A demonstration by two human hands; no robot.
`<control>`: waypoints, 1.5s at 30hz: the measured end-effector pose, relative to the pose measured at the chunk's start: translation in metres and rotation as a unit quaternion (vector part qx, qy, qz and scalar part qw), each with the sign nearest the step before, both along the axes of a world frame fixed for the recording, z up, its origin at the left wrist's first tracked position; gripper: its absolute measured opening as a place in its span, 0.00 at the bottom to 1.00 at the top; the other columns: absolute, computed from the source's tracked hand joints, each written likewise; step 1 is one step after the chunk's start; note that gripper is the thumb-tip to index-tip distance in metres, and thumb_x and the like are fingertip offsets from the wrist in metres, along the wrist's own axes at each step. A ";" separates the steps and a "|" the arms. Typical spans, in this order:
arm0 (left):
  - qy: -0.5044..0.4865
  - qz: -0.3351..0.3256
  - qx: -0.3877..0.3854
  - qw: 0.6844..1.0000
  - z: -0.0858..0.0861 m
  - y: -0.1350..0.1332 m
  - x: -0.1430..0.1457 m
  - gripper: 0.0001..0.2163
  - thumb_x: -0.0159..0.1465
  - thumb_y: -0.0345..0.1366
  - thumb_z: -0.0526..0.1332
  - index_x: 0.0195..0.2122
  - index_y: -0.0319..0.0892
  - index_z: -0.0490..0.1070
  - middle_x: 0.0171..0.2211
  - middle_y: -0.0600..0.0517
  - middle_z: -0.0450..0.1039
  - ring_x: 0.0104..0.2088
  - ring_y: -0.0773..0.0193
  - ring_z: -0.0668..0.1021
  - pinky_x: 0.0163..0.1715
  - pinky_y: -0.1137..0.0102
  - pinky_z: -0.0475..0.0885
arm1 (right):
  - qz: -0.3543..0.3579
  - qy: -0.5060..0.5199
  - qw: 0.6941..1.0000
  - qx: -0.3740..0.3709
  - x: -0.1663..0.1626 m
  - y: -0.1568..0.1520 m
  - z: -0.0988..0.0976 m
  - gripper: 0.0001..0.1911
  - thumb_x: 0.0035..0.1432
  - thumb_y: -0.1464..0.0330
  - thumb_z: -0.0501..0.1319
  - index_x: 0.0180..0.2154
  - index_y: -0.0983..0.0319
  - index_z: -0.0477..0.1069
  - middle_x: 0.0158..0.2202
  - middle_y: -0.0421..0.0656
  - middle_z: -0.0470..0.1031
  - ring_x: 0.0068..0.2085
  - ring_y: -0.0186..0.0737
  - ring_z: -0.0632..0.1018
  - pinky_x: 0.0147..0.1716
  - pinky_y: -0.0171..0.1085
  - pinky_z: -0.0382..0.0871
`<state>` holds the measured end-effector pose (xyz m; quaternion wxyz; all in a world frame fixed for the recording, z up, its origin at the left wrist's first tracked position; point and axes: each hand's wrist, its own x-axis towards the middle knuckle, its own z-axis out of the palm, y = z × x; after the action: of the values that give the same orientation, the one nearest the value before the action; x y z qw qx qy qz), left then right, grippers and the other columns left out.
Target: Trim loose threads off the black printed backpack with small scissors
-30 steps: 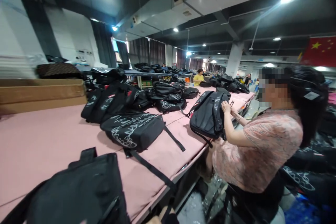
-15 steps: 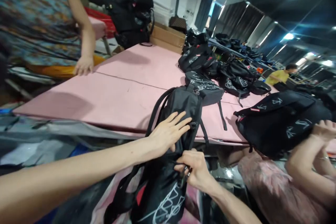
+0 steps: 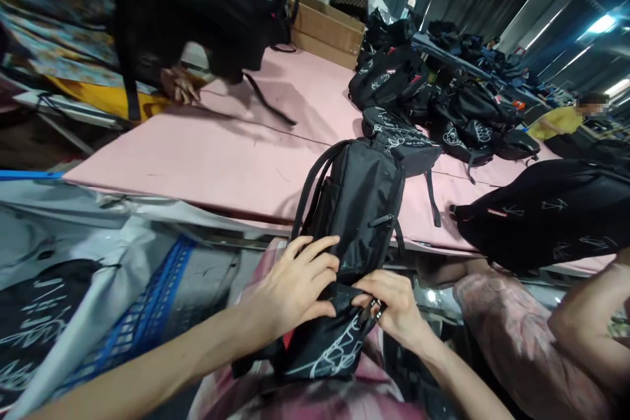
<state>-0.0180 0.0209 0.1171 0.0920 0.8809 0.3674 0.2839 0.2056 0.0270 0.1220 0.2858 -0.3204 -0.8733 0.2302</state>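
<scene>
A black backpack [image 3: 361,207] with white scribble print leans over the near edge of the pink table [image 3: 236,151], its lower part on my lap. My left hand [image 3: 295,285] lies on the bag's lower front, fingers spread and curled over the fabric. My right hand [image 3: 394,305] is closed in a pinch on a small dark metal part, apparently the zipper pull [image 3: 374,308], at the bag's lower edge. The two hands are nearly touching.
Several more black backpacks [image 3: 418,98] lie across the far table. A co-worker in a pink patterned top [image 3: 512,335] sits at my right with a black bag [image 3: 546,210]. At the left another person's hand [image 3: 180,85] rests on the table under a lifted bag [image 3: 197,0]. Cardboard boxes [image 3: 325,29] stand behind.
My left hand slid down the bag toward my right hand. The view tilted lower. The person at the left has brought a black bag over the table's corner.
</scene>
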 end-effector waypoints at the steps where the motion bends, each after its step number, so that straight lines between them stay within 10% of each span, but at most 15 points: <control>1: 0.003 0.013 -0.017 1.000 -0.002 -0.007 0.001 0.13 0.55 0.43 0.64 0.35 0.41 0.67 0.39 0.50 0.72 0.57 0.51 0.61 0.55 0.52 0.50 | 0.004 0.002 1.000 0.007 0.000 -0.001 -0.001 0.07 0.56 0.74 0.56 0.37 0.62 0.72 0.31 0.42 0.76 0.30 0.32 0.75 0.30 0.32 0.67; 17: -0.061 0.073 0.078 0.992 -0.043 -0.037 0.012 0.10 0.61 0.25 0.50 0.26 0.43 0.66 0.31 0.57 0.74 0.51 0.61 0.67 0.57 0.56 0.45 | 0.045 -0.114 0.970 0.210 0.003 -0.017 -0.024 0.11 0.61 0.74 0.49 0.41 0.64 0.69 0.34 0.43 0.75 0.30 0.31 0.73 0.28 0.31 0.64; 31: -0.084 -0.009 -0.107 0.991 -0.006 -0.010 0.023 0.09 0.62 0.32 0.54 0.25 0.43 0.68 0.22 0.57 0.70 0.37 0.64 0.71 0.57 0.52 0.41 | -0.048 0.053 0.997 0.021 -0.007 -0.007 -0.007 0.08 0.58 0.72 0.55 0.39 0.63 0.69 0.32 0.43 0.74 0.32 0.32 0.75 0.29 0.30 0.68; 41: -0.135 0.036 -0.107 0.984 -0.003 -0.005 0.031 0.13 0.61 0.35 0.53 0.19 0.42 0.67 0.19 0.57 0.67 0.31 0.65 0.72 0.56 0.53 0.43 | -0.213 -0.160 0.936 0.227 -0.002 0.059 0.025 0.16 0.56 0.72 0.57 0.47 0.60 0.68 0.47 0.49 0.71 0.29 0.34 0.76 0.24 0.31 0.70; 45: -0.154 0.047 -0.067 0.985 -0.013 -0.005 0.033 0.14 0.62 0.36 0.53 0.20 0.42 0.66 0.19 0.57 0.67 0.30 0.66 0.72 0.57 0.55 0.43 | -0.218 -0.050 0.944 0.243 -0.002 0.080 0.039 0.12 0.58 0.74 0.54 0.42 0.60 0.72 0.40 0.46 0.74 0.32 0.34 0.76 0.28 0.31 0.70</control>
<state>0.0155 0.0158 0.1038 0.1925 0.8000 0.4083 0.3953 0.2039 0.1067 0.1607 0.3544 -0.4344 -0.8248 -0.0734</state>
